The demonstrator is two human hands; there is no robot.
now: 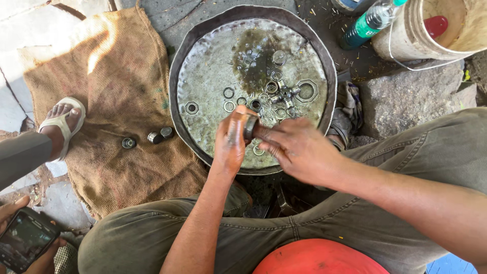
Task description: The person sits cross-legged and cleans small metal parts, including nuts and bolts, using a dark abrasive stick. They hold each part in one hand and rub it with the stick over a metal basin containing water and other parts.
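Both hands meet over the near rim of the round, shallow, dented grey metal pan (180, 76), which sits on the ground between the person's knees. The left hand (231, 139) has its grip clamped around a short, dark, greasy metal cylinder part (249, 127), fingers wrapped over it from the near side. The right hand (299, 149) comes in from the right; its fingertips (261, 133) are pinched together on the part's right end, so both grips are closed on the same piece. The part's long axis runs roughly left-right, from one hand towards the other, and it is held just above the pan's near edge, not resting in it. Neither hand is nearer; both touch it. What the right fingertips do at the end face I cannot tell; it is hidden. In the pan beyond the hands: a cluster of steel washers and rings (269, 96), a large octagonal nut (306, 91), a smaller hex nut (192, 107), and a dark oily smear (251, 53). Left of the pan, on the brown burlap sack (116, 76), lie three small metal cylinders (154, 136), well apart from the hands. A second person's sandalled foot (62, 122) rests on the sack's left edge, and their hand with a phone (23, 238) is at bottom left. A green plastic bottle (370, 23) and a cream bucket (431, 35) are at top right.
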